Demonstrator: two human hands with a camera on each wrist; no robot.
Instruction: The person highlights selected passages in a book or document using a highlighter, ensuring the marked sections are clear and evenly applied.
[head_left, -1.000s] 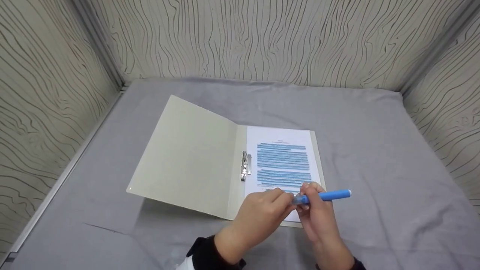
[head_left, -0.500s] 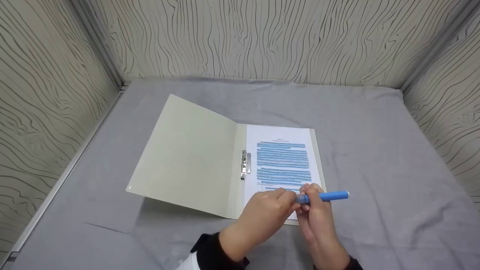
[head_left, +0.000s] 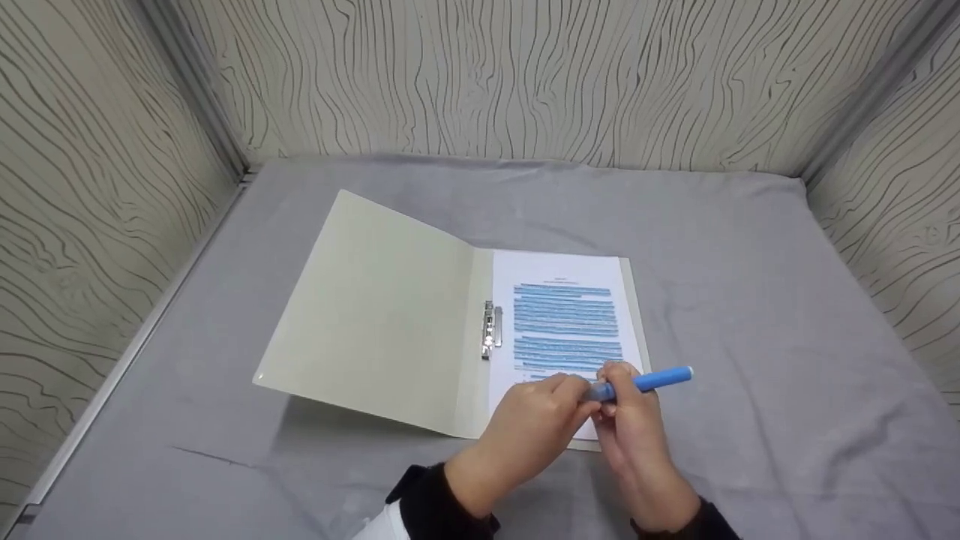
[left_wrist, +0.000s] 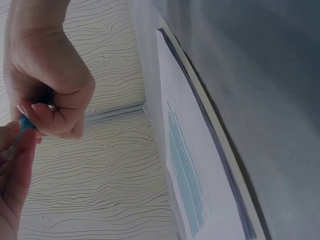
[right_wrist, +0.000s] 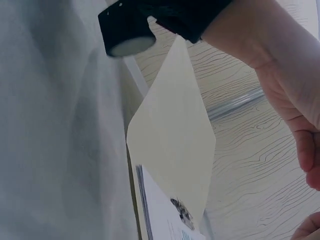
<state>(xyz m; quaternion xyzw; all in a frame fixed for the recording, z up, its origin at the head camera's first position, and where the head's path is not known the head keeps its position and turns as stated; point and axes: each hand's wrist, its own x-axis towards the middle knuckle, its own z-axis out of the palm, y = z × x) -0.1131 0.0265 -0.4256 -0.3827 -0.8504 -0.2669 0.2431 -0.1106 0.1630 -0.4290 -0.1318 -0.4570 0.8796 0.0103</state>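
Note:
A blue marker (head_left: 663, 379) with a pale see-through front end is held over the lower part of a printed sheet (head_left: 559, 268). My right hand (head_left: 637, 431) grips its blue barrel, and the white-tipped back end sticks out to the right. At the other end, the fingers of my left hand (head_left: 525, 416) pinch the see-through part and mostly cover it. Both hands nearly meet at the marker. Blue highlighting covers most of the sheet's printed lines. In the left wrist view, a bit of the blue marker (left_wrist: 26, 121) shows between the two hands.
The sheet lies in an open cream file folder (head_left: 375, 315), whose left cover rises off the table at an angle. A metal clip (head_left: 487, 331) sits along the spine. Grey cloth (head_left: 750, 300) covers the table, and wood-grain patterned panels (head_left: 480, 82) enclose it.
The marker's back end has tipped slightly upward and shifted a little left. My left hand has moved slightly to the right. Both hands keep their hold on the marker.

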